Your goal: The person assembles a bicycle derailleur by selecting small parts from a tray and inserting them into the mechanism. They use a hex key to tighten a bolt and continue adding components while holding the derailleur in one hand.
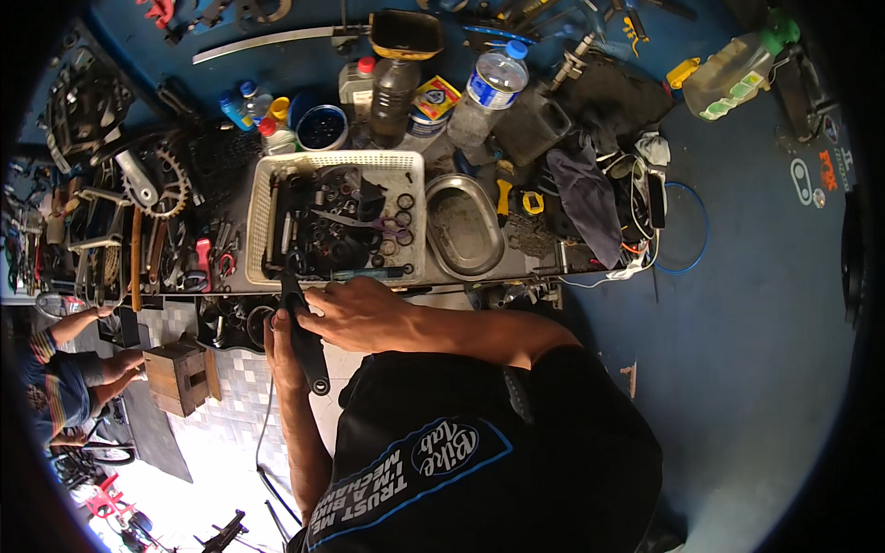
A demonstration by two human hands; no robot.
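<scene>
A black bicycle crank arm (312, 352) is held upright in front of my chest, at the workbench's front edge. My left hand (284, 343) is closed around its left side. From the right, my right hand (358, 311) comes across with its fingers bent against the crank's upper part. Just beyond both hands stands a cream plastic basket (418, 214) of small parts. Among the parts lie a pair of scissors (364, 222) with purple handles and several dark rings. The crank's top end overlaps the basket's near edge.
An oval metal tray (431, 241) sits right of the basket. Bottles, including a large clear one (489, 92), stand behind. Tools and a chainring crankset (157, 184) crowd the left. Another person (64, 378) is at the lower left, near a wooden box (175, 380).
</scene>
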